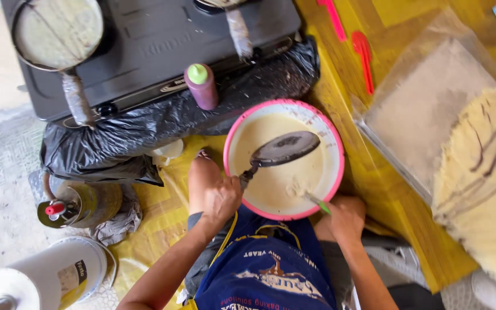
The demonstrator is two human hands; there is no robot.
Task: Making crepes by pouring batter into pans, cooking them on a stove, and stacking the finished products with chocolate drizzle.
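Stove (144, 40) fills the upper left of the frame, two small round pans on it, one (58, 31) coated with pale batter. Black plastic sheet (162, 123) drapes below it. Stack of thin crepes (483, 189) with dark streaks at right, on a yellow surface (397, 206). Pink-rimmed bowl (284, 159) of batter sits centre. Left hand (216, 192) closed around the handle of a dark round pan (285, 148) held over the bowl. Right hand (345, 215) at the bowl's lower right edge grips a green-handled utensil (317, 202) dipped in the batter. Purple squeeze bottle (201, 86) with a green cap stands upper centre.
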